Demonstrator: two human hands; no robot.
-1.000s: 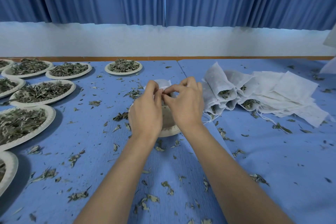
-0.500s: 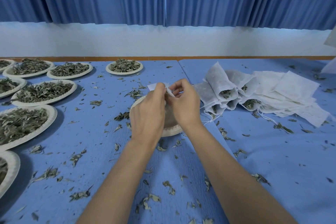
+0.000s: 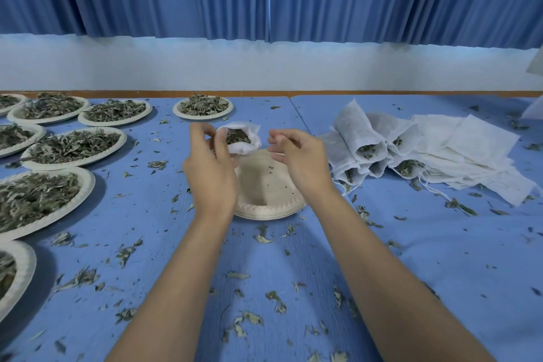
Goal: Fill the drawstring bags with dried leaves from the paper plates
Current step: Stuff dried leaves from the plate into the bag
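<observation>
My left hand holds a small white drawstring bag by its mouth, above an almost bare stack of paper plates. The bag's mouth gapes toward me and dried leaves show inside. My right hand hovers just to the right of the bag, fingers curled and apart, holding nothing that I can see. Several plates heaped with dried leaves stand along the left of the blue table.
A heap of filled bags and flat empty bags lies on the right. One leaf plate stands beyond the hands. Loose leaf bits litter the cloth. Wall and blue curtain rise behind the table's far edge.
Both hands were pinched together on the bag's mouth; now the right hand has let go and moved right, and the left hand has lifted the bag with its mouth open.
</observation>
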